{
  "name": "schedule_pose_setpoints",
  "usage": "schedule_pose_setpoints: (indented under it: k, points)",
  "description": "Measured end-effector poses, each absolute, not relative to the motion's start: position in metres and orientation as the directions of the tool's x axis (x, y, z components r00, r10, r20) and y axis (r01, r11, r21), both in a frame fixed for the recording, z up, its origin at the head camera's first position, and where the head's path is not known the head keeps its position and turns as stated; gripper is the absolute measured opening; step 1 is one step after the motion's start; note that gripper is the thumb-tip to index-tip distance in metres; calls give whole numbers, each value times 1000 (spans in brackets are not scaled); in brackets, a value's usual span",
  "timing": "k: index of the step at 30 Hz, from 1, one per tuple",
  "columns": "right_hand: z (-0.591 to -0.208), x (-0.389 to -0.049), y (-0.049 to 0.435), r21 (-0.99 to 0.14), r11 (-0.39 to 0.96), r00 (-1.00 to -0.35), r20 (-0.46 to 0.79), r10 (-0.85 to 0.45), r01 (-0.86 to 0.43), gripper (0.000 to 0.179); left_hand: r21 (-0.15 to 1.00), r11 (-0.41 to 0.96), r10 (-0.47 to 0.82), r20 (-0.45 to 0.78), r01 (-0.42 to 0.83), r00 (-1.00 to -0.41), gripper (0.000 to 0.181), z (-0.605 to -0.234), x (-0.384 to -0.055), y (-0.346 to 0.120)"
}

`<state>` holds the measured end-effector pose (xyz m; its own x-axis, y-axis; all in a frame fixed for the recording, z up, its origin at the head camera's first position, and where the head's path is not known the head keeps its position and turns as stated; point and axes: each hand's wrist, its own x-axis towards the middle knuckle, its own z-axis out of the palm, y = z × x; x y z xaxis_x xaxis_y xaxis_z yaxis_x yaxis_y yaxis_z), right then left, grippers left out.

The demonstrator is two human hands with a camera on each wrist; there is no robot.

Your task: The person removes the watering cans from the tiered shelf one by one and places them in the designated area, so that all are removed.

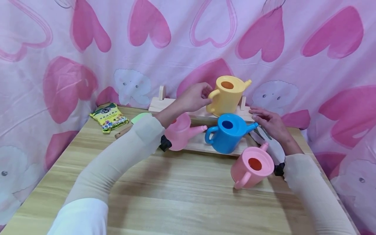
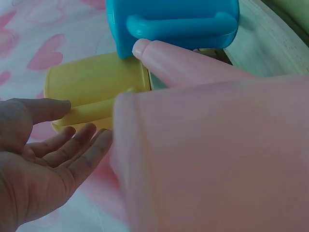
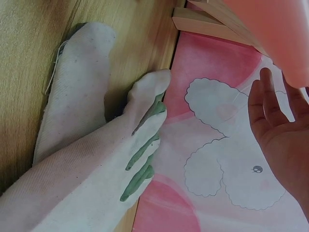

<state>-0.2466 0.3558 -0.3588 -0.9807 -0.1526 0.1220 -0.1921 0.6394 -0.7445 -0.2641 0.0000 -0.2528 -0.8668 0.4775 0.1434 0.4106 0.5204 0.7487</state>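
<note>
Yellow watering can point(image 1: 230, 101), upper right of centre, handle point(image 1: 214, 94) toward the nearer left hand point(image 1: 195, 96).
Can upright, spout point(image 1: 248, 84) pointing right; left fingers loosely parted at the handle, not gripping; right hand point(image 1: 272, 126), farther right, relaxed, empty.

Room over near tabletop point(image 1: 176, 195), blue can point(image 1: 227, 138) before yellow can point(image 1: 227, 99)

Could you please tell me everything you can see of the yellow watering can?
The yellow watering can looks like plastic, with a round top opening, a spout pointing right in the head view and a handle on the left. It appears upright on the rear wooden shelf, behind the blue can. The left hand is at its handle; contact is unclear.
</note>
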Motion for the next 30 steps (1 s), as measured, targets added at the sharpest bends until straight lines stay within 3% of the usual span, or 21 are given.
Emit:
schedule_pose_setpoints:
  k: [7,30]
  points:
    - [-356,-245,354,-735,649,-980,126,-152,-196,46,772,529,443,102,352,-890,34,-255,-265,5]
    - [-358,-246,355,-744,643,-984,124,-131,-179,48,817,447,428,162,364,-889,19,-257,-269,5]
